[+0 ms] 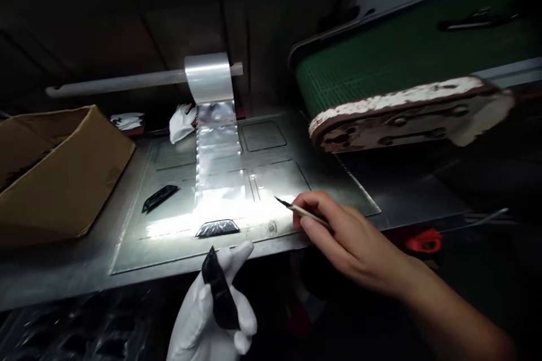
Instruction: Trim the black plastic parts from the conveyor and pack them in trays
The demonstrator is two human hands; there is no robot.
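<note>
Left hand (212, 316), white-gloved, is closed around a black piece (220, 293), pinched upright between thumb and fingers just below the near edge of the metal plate (339, 192). Right hand (339, 237), bare, grips a thin pointed tool (298, 210) like a pen, its tip hovering over the bright patch of the plate. I can't tell whether the tip touches the surface.

Just beyond the left hand, a second black piece (217, 228) lies flat at the foot of the clear film strip (215, 169), which runs down the plate from a roll (209, 76) on a rod. A third black piece (160, 197) lies off to the left.

My read: we're between pieces, one in the glove, one down by the film, the tool poised near it. The next move calls for a steady tip and a light touch, since the film looks flimsy and glare hides its edges.

Further out are a cardboard box (63, 180) on the left and a green conveyor belt (402, 51) on the upper right.
</note>
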